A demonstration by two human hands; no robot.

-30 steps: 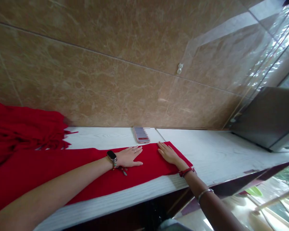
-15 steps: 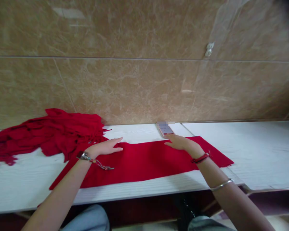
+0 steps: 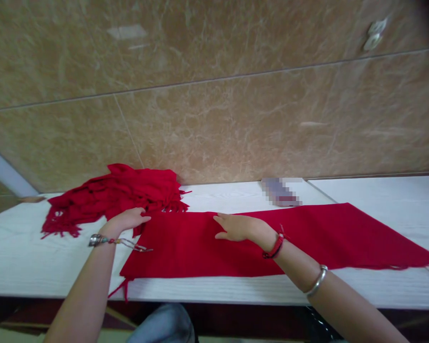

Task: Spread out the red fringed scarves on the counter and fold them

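Observation:
A red fringed scarf [image 3: 189, 247] lies flat and long across the white table, its right end slanting to a point with fringe. My left hand [image 3: 128, 220] is over the scarf's left end, beside the heap, with fingers stretched out and nothing gripped. Over the left-middle of the scarf, my right hand [image 3: 238, 227] rests palm down, fingers extended and slightly apart. Behind the left hand is a loose, crumpled heap of red fringed cloth [image 3: 128, 188] that looks like more scarves. Some fringe strands hang over the table's front edge below the scarf's left corner.
A phone-like object [image 3: 280, 192], blurred out, lies behind the scarf near the wall. The white table [image 3: 28, 252] runs along a brown marbled wall [image 3: 218, 133] with a socket [image 3: 375, 34] at upper right. Below the front edge, a knee [image 3: 164, 324] shows.
The view has turned, shifting the table contents rightward. The scarf's right end now reaches farther past the phone-like object. Both hands have moved left along the cloth, staying open.

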